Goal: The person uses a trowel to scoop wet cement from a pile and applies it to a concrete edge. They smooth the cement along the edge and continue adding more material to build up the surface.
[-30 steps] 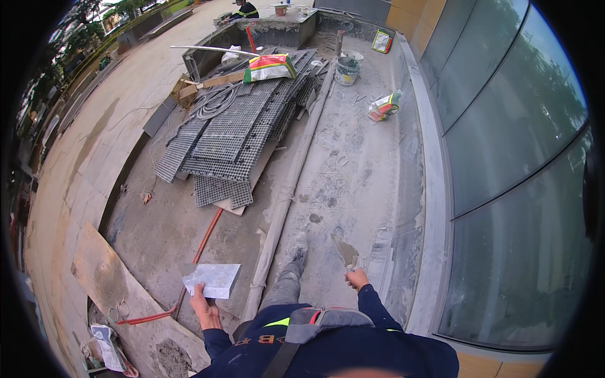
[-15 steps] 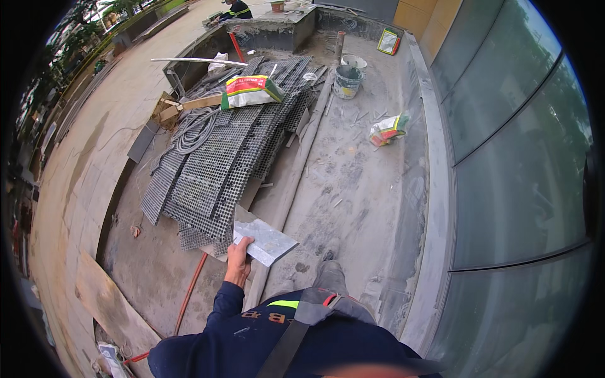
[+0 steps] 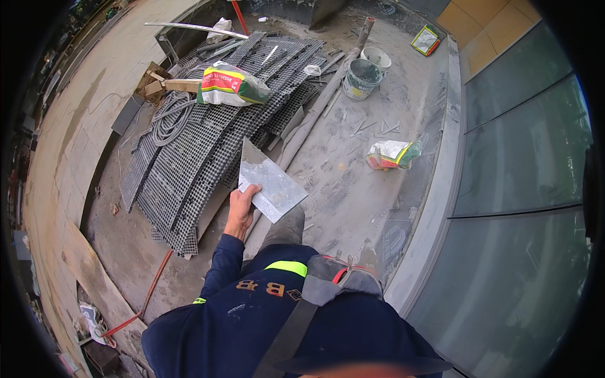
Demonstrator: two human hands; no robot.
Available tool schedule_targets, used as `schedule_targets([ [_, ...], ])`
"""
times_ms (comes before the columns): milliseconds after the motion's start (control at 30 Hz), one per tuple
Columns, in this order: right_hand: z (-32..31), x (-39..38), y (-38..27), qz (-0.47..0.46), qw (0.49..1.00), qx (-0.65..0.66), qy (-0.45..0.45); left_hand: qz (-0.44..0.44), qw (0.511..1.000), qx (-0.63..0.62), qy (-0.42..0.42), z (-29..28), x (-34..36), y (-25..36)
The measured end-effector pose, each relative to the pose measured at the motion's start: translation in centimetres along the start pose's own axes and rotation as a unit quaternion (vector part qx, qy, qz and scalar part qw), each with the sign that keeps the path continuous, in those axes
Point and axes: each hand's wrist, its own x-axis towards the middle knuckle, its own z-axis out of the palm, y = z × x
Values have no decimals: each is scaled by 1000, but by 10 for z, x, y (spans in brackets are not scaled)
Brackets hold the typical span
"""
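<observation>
My left hand [image 3: 241, 205] grips a flat grey stone tile [image 3: 274, 184] by its near left edge, thumb on top and the fingers underneath out of sight. The tile is held out in front of my body, tilted, with a pointed corner upward; a dull, brownish patch marks its upper part. Beyond it lies a stack of black plastic grid panels [image 3: 189, 151]. My right hand does not show anywhere in the picture.
On the panels lie a partly filled bag [image 3: 232, 85] and a coiled grey hose [image 3: 171, 118]. A long pipe [image 3: 307, 135] runs along the floor. Ahead stand two buckets [image 3: 362, 79]; a crumpled bag [image 3: 392, 155] lies to the right. Glass panels [image 3: 517, 176] line the right side.
My view has turned and moved forward, so the buckets and the bags appear nearer. The tile stays in my left hand and now shows higher and more tilted.
</observation>
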Motion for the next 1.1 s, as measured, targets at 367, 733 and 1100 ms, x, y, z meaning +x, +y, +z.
schedule_targets([
  [367,-133,241,-468,-40,991,73,106,3,998,18,65,164,373,12],
  [733,-170,404,-646,-6,995,-90,-34,0,999,-24,39,373,692,123],
  [1100,-262,689,-927,28,992,-90,-82,-18,951,41,307,407,950,133],
])
